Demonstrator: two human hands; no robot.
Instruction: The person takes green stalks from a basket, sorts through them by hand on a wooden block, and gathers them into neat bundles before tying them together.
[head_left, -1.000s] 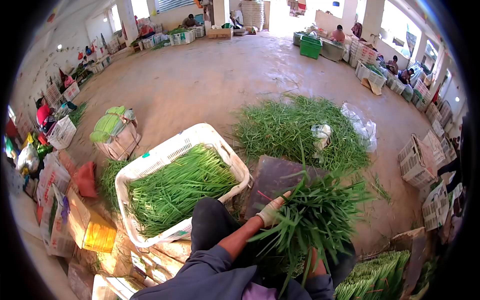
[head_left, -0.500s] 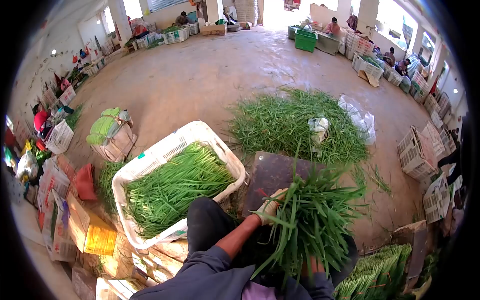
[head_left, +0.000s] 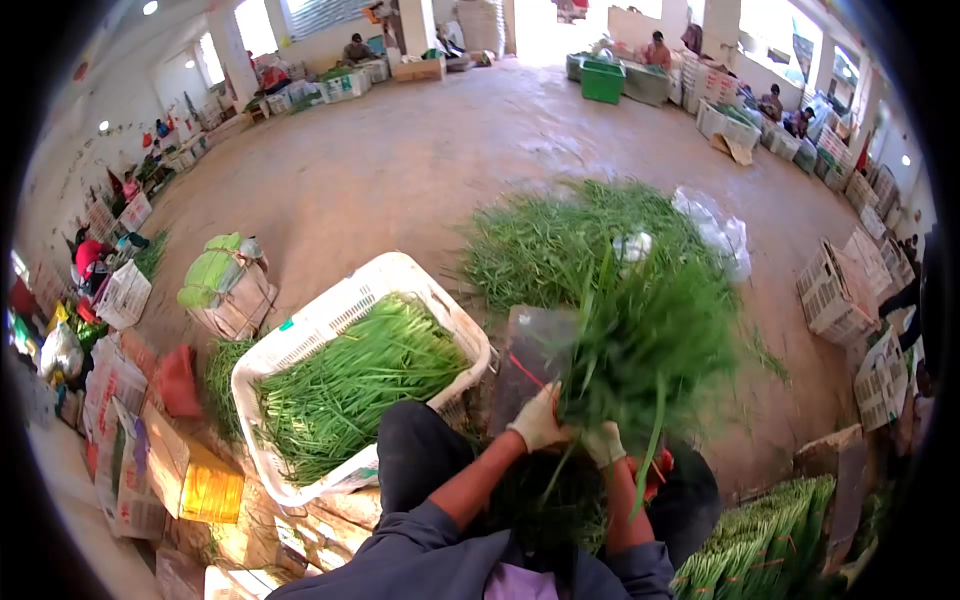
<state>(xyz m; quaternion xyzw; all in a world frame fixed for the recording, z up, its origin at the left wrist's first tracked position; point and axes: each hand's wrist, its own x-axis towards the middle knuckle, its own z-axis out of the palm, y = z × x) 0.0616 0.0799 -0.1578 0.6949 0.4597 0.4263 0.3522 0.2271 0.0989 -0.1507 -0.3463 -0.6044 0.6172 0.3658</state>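
A big bunch of long green chives [head_left: 650, 340], its leaves blurred by motion, stands upright over my lap. At its lower left my left hand [head_left: 540, 421], in a pale glove, closes on the stalks. A thin red strip [head_left: 527, 369] runs up and away from that hand; whether the fingers pinch it I cannot tell. My right hand [head_left: 603, 445], gloved too, is closed around the base of the bunch on the other side, its fingers partly covered by leaves. Beyond my hands lies a dark board [head_left: 520, 375].
Left of my knee stands a white crate [head_left: 262, 440] filled with chives. A loose heap of greens [head_left: 540, 245] lies ahead beside a plastic bag [head_left: 715, 225]. Tied bundles [head_left: 760, 540] are stacked at lower right. A wrapped bale [head_left: 225, 290] sits left; people work along the walls.
The bunch has swung from leaning toward my body to upright, its leaves now pointing away. My right hand, hidden under the leaves before, has come into view at its base.
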